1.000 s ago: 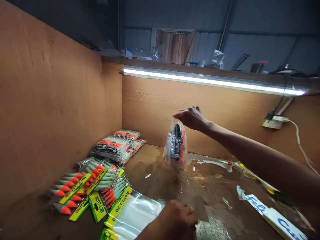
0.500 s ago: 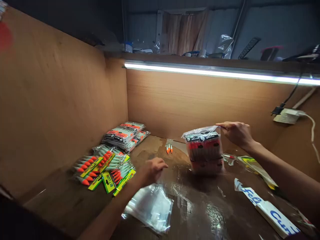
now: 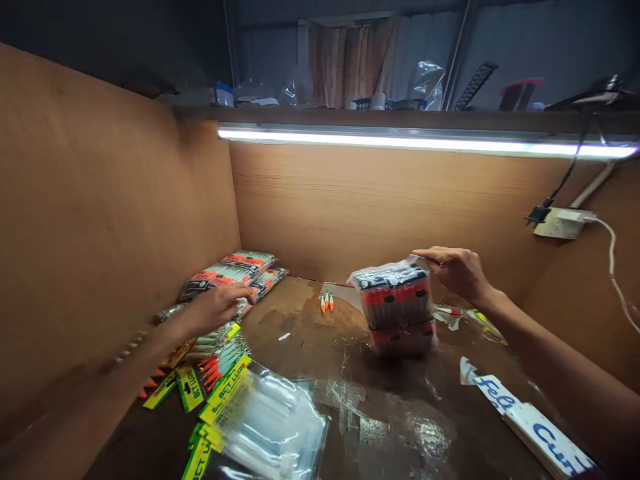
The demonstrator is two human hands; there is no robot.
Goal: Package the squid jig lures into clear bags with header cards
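My right hand (image 3: 457, 270) pinches the top corner of a clear plastic bag (image 3: 397, 300) packed with red-and-white items under dark header cards. The bag stands upright on the brown tabletop (image 3: 280, 303). At the left, my left hand (image 3: 227, 307) hovers over bagged packs, fingers loosely bent and nothing seen in them. Behind it lies a pile of orange-and-white packs (image 3: 235, 267). Below its wrist are fishing lures with yellow cards (image 3: 220, 363), partly hidden by my forearm. Clear sleeves with yellow BCT LURE headers (image 3: 275, 420) lie at the front.
A few orange-tipped lures (image 3: 327, 303) lie near the back wall. To the right are white blocks with blue writing (image 3: 540, 433) and scraps of plastic. A lit tube light (image 3: 400, 141) runs under the shelf. A socket box (image 3: 560, 223) with cables hangs at the right.
My left hand has moved left and up, from above the clear sleeves to the packs. My right hand still grips the bag's corner. The camera view has shifted, revealing more yellow-headed sleeves.
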